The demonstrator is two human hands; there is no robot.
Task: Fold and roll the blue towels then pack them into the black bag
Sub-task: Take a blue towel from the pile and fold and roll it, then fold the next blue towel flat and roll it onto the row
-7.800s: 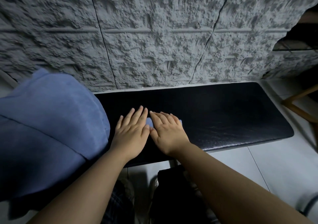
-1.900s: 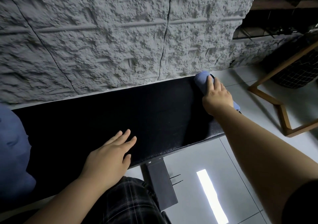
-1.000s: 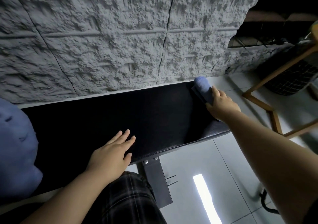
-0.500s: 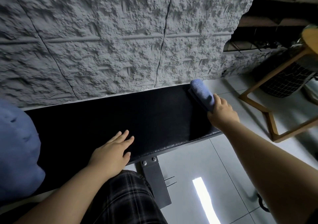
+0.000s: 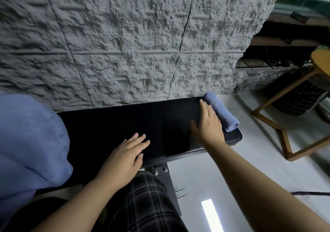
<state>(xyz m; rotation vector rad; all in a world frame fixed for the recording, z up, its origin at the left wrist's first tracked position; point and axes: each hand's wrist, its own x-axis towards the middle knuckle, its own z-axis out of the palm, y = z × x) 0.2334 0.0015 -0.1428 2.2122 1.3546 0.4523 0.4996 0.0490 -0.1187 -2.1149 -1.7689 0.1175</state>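
Black padded bench [image 5: 125, 124] before me, against rough grey wall [image 5: 142, 35]. Wooden stool frame [image 5: 285, 142] right, on tiled floor [image 5: 259, 160].

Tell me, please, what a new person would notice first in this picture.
First the rolled blue towel at the right end of the black bench, with the right hand flat beside it, touching its edge. Next the left hand lying flat near the bench's front edge. At far left is a big heap of blue towels, and behind everything a rough grey wall.

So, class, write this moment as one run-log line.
rolled blue towel: lying at bench right end | right hand: open, beside roll | left hand: flat on bench | unfolded blue towels: piled left | bag: unseen
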